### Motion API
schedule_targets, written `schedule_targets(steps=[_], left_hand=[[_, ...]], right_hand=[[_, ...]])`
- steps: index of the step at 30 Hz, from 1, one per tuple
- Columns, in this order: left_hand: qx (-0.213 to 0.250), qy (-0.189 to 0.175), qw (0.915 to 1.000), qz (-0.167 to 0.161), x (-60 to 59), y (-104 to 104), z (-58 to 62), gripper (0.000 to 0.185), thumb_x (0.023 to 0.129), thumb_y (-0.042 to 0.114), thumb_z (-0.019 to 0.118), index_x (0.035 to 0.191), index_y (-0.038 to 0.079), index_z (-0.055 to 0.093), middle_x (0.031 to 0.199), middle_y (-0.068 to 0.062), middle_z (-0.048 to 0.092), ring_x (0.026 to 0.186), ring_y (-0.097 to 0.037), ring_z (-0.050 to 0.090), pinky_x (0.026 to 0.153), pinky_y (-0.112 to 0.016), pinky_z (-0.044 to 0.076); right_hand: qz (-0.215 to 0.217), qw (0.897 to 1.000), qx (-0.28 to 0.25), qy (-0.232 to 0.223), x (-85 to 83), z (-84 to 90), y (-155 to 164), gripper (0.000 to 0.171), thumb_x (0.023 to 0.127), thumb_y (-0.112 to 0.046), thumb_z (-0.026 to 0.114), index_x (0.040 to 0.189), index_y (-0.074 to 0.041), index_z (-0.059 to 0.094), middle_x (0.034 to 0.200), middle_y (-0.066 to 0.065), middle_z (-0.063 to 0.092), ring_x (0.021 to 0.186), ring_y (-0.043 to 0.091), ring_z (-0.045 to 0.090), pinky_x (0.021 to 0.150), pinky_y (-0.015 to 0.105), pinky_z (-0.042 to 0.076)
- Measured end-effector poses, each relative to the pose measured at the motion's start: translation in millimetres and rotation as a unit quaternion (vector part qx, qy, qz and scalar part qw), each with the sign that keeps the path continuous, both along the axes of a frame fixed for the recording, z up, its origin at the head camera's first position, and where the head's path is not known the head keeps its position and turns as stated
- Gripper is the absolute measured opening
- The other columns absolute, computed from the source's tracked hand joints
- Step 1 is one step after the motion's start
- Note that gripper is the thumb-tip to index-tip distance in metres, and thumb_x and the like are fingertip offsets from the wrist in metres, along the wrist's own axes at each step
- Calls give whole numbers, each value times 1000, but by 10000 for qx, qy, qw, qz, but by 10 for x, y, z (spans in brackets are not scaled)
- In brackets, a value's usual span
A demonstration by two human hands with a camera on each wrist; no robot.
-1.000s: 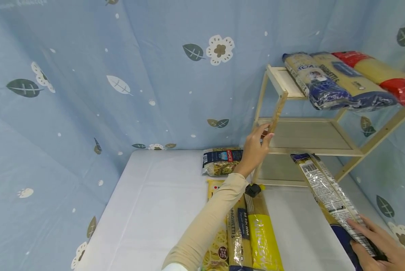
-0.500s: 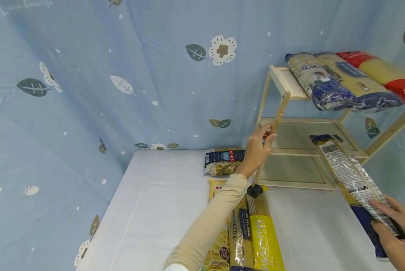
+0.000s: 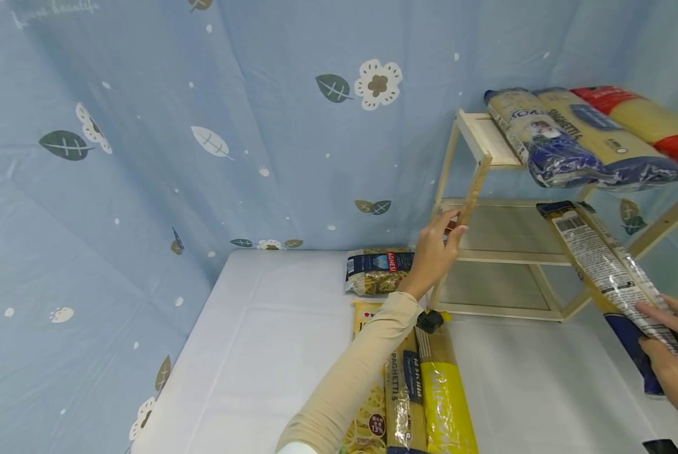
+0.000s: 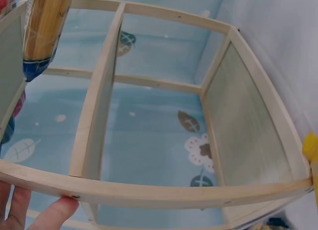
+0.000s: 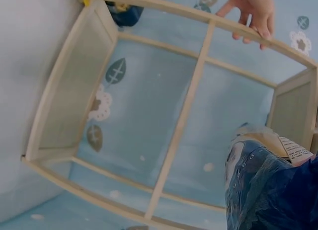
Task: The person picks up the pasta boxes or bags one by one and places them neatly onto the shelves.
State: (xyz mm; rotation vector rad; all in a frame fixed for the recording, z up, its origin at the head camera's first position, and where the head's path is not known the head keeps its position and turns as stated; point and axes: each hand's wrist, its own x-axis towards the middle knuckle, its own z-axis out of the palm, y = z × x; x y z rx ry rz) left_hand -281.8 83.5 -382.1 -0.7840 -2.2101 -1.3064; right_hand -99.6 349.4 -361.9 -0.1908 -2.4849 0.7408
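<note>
My left hand [image 3: 436, 249] grips the front left post of a light wooden shelf rack [image 3: 475, 186] between thumb and fingers, about level with the middle tier. At the right, my right hand [image 3: 676, 343] holds a long pasta pack [image 3: 605, 265] by its near, dark blue end. The pack's printed back, with a barcode, faces up, and its far end overlaps the front of the middle tier. That far end [image 4: 47, 31] shows yellow pasta sticks and a blue tip in the left wrist view. In the right wrist view, crinkled blue wrapping [image 5: 263, 185] fills the lower right.
Three pasta packs lie on the top tier, including a blue-ended one [image 3: 543, 135] and a red-ended one [image 3: 645, 123]. On the white table [image 3: 248, 353], a yellow pack [image 3: 446, 403] and a spaghetti pack [image 3: 401, 391] lie beside another. An Agnesi bag [image 3: 378, 271] sits behind.
My right hand has moved up and rightward, raising the pasta pack from beside the lower tier to the middle tier's height. The left hand keeps its grip on the post.
</note>
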Motion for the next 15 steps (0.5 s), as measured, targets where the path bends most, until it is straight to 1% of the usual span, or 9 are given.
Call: schedule_targets(steps=[1,2,3,4,5,7,8,11,15], left_hand=[[8,-15,10000,7,-2,-1,-1,38,100,26,47,133,7,50,107,-7,61,91,-13,61,78,-13,46],[7,-27,10000,21,-4,-2,-3,38,101,26,47,133,7,50,107,-7,61,91,-12,61,78,-13,46],[9,-41,10000,33,-7,-3,-5,38,101,27,47,133,8,50,107,-7,61,91,-12,61,77,-13,46],[3,-57,10000,46,-9,-4,-8,38,101,27,47,133,8,50,107,-7,61,91,-11,61,77,-13,46],[-2,-68,10000,60,-10,-4,-11,38,101,27,47,133,8,50,107,-7,61,91,-10,61,76,-12,46],[-9,-81,9999,65,-9,-7,-11,38,100,27,47,133,8,51,107,-6,61,91,-10,60,75,-12,46],[-20,-87,9999,63,-7,-8,-10,38,100,27,47,133,9,51,107,-6,61,91,-9,60,75,-12,46],[-26,-107,9999,19,-1,-11,-5,38,101,27,47,133,9,51,108,-5,61,91,-8,60,75,-12,45],[-22,-75,10000,-56,0,-3,0,38,101,26,47,134,8,50,109,-5,61,91,-8,60,77,-11,45]], right_hand=[[75,9998,4,158,-14,9,3,67,75,23,47,138,-1,45,145,33,28,131,55,23,108,61,16],[92,9991,-25,422,-35,18,-7,66,74,23,48,136,-2,49,143,31,32,130,54,26,108,59,18],[-61,9965,-150,821,-53,19,-39,54,74,23,51,125,7,55,141,28,39,130,50,32,110,54,21],[49,9934,-119,1142,-81,35,-43,52,73,24,51,121,8,58,138,28,43,128,49,35,109,52,23],[194,9906,-26,1350,-102,50,-38,50,72,24,51,119,9,60,136,29,44,127,49,37,109,51,23],[437,9852,108,1654,-160,78,-29,45,73,24,50,114,12,61,133,31,47,126,49,39,109,51,23],[559,9829,175,1746,-193,94,-18,42,73,25,50,112,14,61,131,33,47,125,50,39,108,54,23],[544,9863,163,1552,-299,126,-2,37,77,22,45,111,17,60,134,33,44,126,52,36,107,60,21],[492,9913,64,1217,-460,150,36,36,80,17,41,113,19,58,137,35,39,127,54,31,105,65,18]])
